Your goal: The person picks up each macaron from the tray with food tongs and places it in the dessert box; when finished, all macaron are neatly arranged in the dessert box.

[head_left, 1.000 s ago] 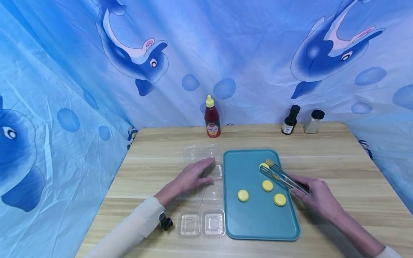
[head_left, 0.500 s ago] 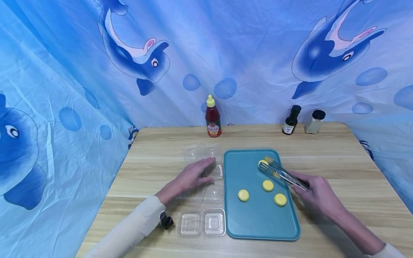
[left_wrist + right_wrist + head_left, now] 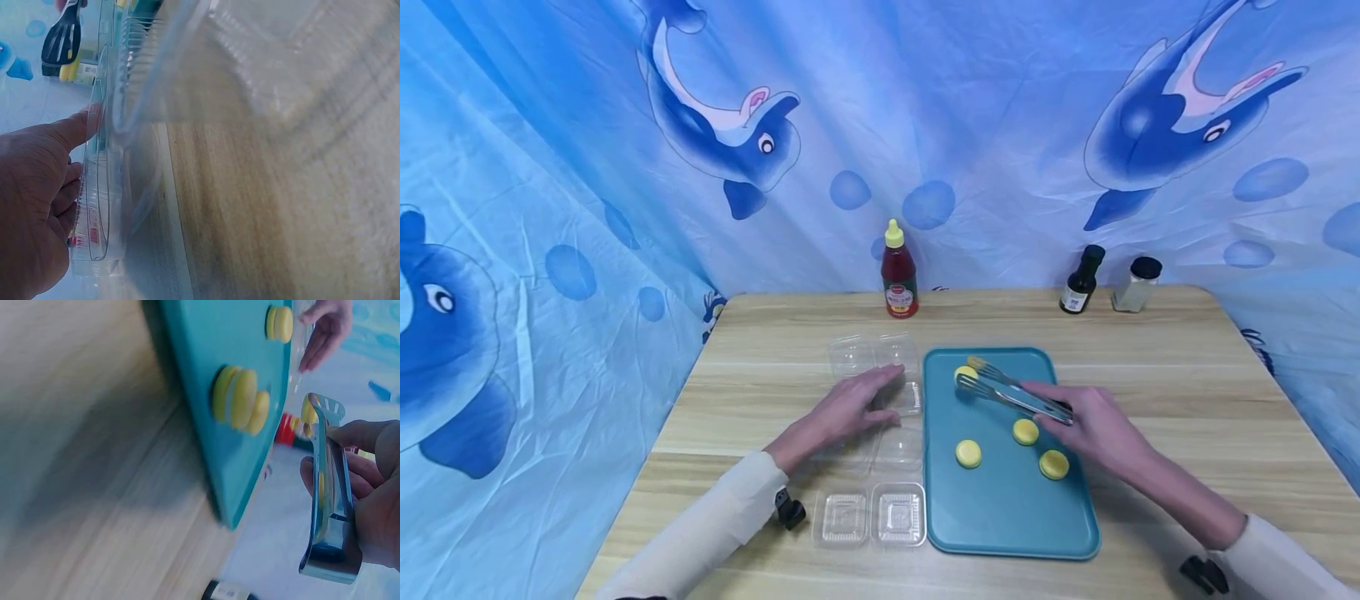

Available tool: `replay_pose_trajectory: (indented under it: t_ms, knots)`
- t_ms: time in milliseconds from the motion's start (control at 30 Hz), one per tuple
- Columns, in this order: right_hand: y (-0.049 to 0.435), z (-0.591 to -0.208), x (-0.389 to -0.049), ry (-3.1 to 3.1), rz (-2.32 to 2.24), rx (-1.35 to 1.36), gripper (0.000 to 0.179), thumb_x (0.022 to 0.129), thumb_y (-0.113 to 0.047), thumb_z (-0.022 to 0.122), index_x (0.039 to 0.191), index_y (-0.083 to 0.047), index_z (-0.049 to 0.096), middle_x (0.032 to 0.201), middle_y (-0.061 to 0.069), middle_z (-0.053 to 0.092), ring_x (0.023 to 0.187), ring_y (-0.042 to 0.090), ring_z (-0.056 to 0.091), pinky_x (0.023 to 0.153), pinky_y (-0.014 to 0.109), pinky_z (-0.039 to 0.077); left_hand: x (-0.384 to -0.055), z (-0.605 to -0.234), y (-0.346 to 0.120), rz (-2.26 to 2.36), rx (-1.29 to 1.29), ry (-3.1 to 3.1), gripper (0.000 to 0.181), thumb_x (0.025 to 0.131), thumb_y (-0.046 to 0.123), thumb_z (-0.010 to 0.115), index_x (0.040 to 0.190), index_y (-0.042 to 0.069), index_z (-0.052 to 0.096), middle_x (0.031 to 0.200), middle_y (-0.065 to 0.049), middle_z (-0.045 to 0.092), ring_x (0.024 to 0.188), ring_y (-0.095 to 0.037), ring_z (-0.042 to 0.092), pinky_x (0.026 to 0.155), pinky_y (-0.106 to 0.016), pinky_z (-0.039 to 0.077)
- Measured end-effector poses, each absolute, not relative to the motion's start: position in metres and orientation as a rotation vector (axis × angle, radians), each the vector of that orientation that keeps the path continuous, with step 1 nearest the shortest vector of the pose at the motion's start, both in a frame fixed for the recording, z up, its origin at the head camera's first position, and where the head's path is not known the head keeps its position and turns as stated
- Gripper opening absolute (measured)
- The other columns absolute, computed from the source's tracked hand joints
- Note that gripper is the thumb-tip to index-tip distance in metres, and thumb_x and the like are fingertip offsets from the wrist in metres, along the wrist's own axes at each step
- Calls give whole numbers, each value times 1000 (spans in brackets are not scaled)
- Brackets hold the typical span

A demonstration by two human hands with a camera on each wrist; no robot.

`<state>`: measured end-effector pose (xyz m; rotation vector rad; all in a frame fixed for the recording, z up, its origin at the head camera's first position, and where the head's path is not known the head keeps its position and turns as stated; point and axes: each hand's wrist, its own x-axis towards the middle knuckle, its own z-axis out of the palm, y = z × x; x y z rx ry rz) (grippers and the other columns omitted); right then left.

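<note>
Pinching metal tongs (image 3: pixel 330 565), the right hand (image 3: pixel 1093 425) is holding a yellow macaron (image 3: pixel 966 372), probably avoiding finger contact, while the left hand (image 3: pixel 853 407), loosely outstretched, is apparently steadying clear containers (image 3: pixel 910 400).

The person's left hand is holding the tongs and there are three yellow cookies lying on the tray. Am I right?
Wrong hand: the head view shows the right hand holding the tongs. Three yellow cookies do lie on the tray.
</note>
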<state>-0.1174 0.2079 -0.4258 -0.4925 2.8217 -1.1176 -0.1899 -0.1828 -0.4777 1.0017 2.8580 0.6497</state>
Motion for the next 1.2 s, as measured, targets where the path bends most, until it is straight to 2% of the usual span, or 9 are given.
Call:
replay_pose_trajectory:
  t_ms: [100, 167, 267, 333, 400, 633, 867, 1200]
  knots:
    - [191, -426, -122, 2771, -1140, -546, 53, 96, -2, 78, 147, -10, 65, 110, 11, 74, 49, 12, 51, 41, 24, 45, -190, -477, -183, 652, 991, 2856, 87, 91, 40, 84, 162, 12, 43, 163, -13, 46, 148, -30, 47, 124, -46, 37]
    - [180, -427, -125, 2746, -1154, -596, 52, 96, -2, 77, 146, -9, 65, 105, 10, 74, 47, 12, 52, 40, 24, 45, -190, -477, -182, 659, 986, 2852, 87, 91, 39, 84, 162, 11, 44, 163, -13, 46, 148, -30, 47, 124, -46, 37]
    - [163, -430, -130, 2744, -1145, -676, 51, 96, -3, 77, 146, -9, 66, 84, 6, 70, 43, 10, 49, 39, 22, 43, -190, -477, -182, 658, 975, 2853, 88, 91, 40, 85, 162, 10, 43, 163, -14, 46, 148, -30, 47, 123, -47, 37]
    - [154, -432, -133, 2744, -1133, -719, 51, 97, -3, 77, 145, -10, 66, 70, 0, 59, 41, 9, 45, 39, 21, 41, -191, -477, -182, 655, 970, 2854, 88, 91, 40, 85, 162, 11, 43, 164, -13, 46, 148, -30, 47, 123, -47, 38]
    - [147, -434, -135, 2737, -1127, -752, 50, 97, -3, 77, 145, -10, 66, 66, -2, 54, 41, 8, 43, 39, 20, 39, -191, -477, -182, 650, 964, 2855, 88, 91, 41, 84, 163, 12, 43, 164, -12, 45, 148, -30, 47, 123, -47, 38]
    - [134, -440, -142, 2724, -1146, -806, 49, 96, -2, 77, 143, -7, 68, 62, -3, 52, 39, 7, 42, 38, 19, 38, -190, -476, -181, 653, 960, 2858, 91, 90, 42, 84, 164, 11, 41, 164, -12, 46, 147, -30, 49, 122, -47, 40]
    - [127, -441, -144, 2697, -1110, -776, 50, 96, 0, 76, 145, -5, 65, 60, -1, 51, 39, 7, 44, 38, 18, 38, -191, -477, -182, 659, 990, 2849, 94, 90, 40, 85, 164, 7, 37, 161, -7, 50, 143, -29, 53, 120, -46, 43]
    - [122, -440, -145, 2738, -1073, -795, 48, 95, 1, 75, 142, -1, 66, 64, -1, 53, 40, 6, 45, 38, 19, 38, -191, -475, -181, 676, 980, 2838, 94, 90, 39, 86, 164, 7, 37, 161, -10, 51, 142, -31, 54, 119, -49, 44]
